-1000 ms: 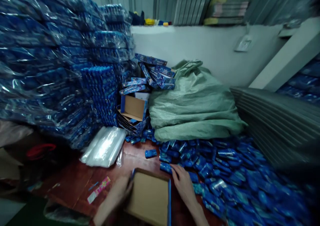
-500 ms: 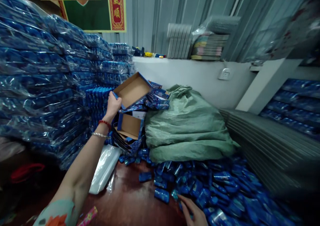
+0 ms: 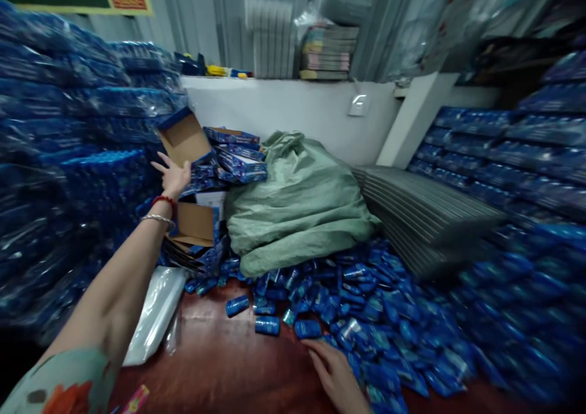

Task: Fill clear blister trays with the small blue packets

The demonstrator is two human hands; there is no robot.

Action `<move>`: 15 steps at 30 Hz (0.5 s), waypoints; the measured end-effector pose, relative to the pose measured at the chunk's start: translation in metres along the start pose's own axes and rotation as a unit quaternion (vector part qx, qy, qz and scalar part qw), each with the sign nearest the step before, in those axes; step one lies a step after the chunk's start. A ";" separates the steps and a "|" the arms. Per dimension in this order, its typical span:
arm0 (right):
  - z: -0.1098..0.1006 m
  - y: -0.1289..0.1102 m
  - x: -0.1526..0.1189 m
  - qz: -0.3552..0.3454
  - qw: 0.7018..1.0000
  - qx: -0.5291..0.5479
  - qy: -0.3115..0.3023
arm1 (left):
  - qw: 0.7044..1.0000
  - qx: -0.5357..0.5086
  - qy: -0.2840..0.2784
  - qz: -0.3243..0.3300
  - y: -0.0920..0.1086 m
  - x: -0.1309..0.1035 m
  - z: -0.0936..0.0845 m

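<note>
My left hand is stretched far forward with its fingers spread. Just beyond it, a blue cardboard tray box with a plain brown inside rests tilted on a pile of similar boxes; whether the fingertips still touch it I cannot tell. Lower down, another open box stands on folded cardboard. Over the table, my right hand holds nothing, its fingers extended and apart. Its fingertips lie close to a small blue packet, at the edge of a heap of such packets.
A big green sack sits behind the packets on the reddish-brown table. Clear plastic bags lie at left. Wrapped blue packs are stacked along the left side. Grey sheets and more blue packs stand right.
My left hand has let go of the tray box, which now lies on the pile. My right hand's fingers have straightened, away from a small greenish packet. The view has swung right.
</note>
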State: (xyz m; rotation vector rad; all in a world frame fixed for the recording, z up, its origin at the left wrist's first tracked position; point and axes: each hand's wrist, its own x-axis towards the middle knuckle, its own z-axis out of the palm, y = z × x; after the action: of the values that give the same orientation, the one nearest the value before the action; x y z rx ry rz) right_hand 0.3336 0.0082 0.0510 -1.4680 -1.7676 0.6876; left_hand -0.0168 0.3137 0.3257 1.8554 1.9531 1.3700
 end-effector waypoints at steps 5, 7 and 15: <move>-0.015 0.003 0.010 0.029 0.994 -0.012 0.102 | 0.995 0.046 0.060 -0.068 -0.014 -0.012 0.019; -0.029 0.009 0.019 0.030 0.989 -0.013 0.145 | 0.996 0.031 0.066 -0.058 -0.024 -0.013 0.019; -0.058 0.016 0.049 0.023 0.983 -0.039 0.180 | 0.995 0.034 0.055 0.081 -0.063 -0.037 0.013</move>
State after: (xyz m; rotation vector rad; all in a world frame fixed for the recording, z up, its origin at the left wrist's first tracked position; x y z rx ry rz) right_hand 0.3851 0.0572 0.0823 -1.5757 -1.4991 0.3497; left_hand -0.0462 0.2994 0.2597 2.0507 1.9599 1.4991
